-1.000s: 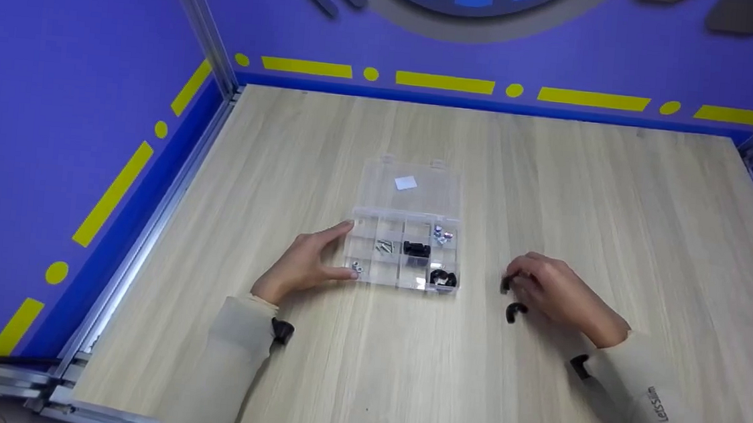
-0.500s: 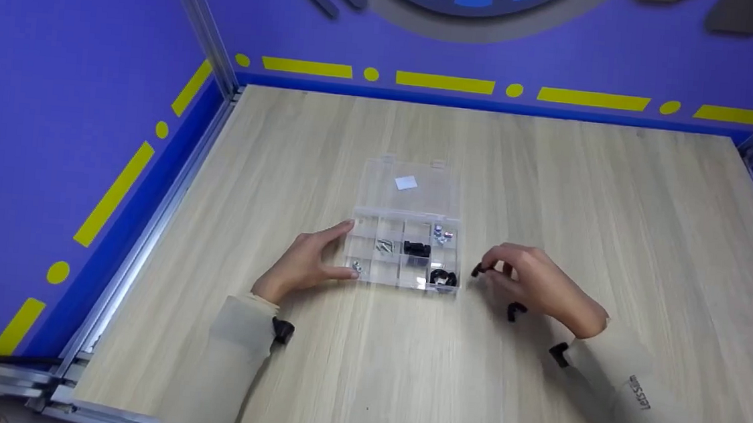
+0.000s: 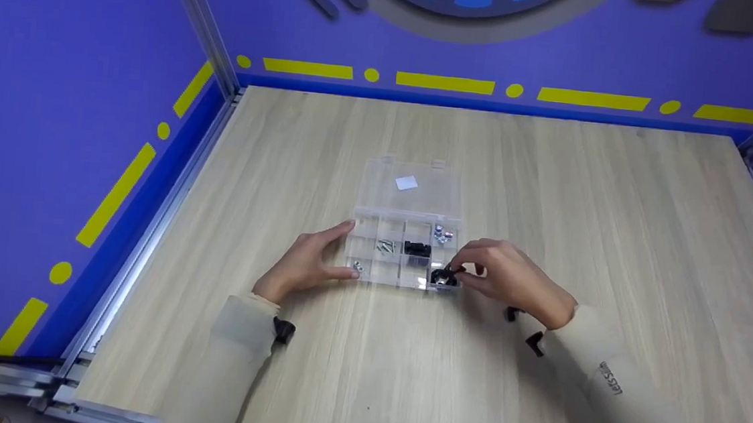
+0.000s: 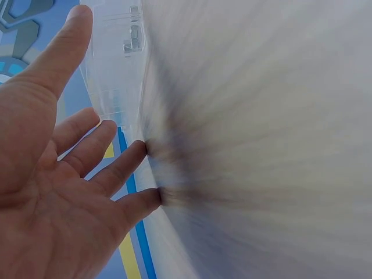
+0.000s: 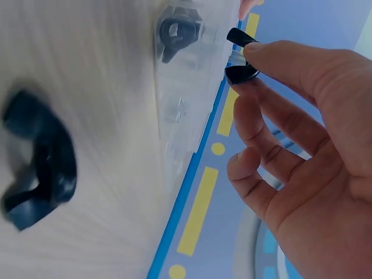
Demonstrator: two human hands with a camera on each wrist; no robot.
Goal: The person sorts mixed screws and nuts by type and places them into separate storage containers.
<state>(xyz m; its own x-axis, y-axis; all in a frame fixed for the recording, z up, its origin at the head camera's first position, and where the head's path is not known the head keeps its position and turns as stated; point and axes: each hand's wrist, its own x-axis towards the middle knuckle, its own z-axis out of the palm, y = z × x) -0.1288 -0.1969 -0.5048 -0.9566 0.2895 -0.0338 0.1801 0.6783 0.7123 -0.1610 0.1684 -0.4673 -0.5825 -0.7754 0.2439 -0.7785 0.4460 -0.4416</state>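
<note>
A clear plastic compartment box (image 3: 386, 273) lies on the table with its lid (image 3: 378, 195) folded back. My left hand (image 3: 301, 266) rests against its left side, thumb near the front corner and fingers spread. Between thumb and fingertips, my right hand (image 3: 512, 276) pinches a black curved, C-shaped piece (image 5: 241, 74) right over the front right compartment. Similar black pieces (image 3: 442, 279) lie in that compartment. Another black C-shaped piece (image 5: 58, 163) is on the table beneath the right wrist, partly hidden in the head view.
Other compartments hold silver screws (image 3: 386, 246), black parts (image 3: 417, 249), small nuts (image 3: 357, 266) and shiny small parts (image 3: 442, 234). A white label (image 3: 406, 183) shows on the lid. Blue panels (image 3: 469, 57) border the wooden table (image 3: 617, 224) at the back and left.
My right hand has moved left from the table to the box's front right compartment, carrying the black C-shaped piece. The left hand has stayed in place.
</note>
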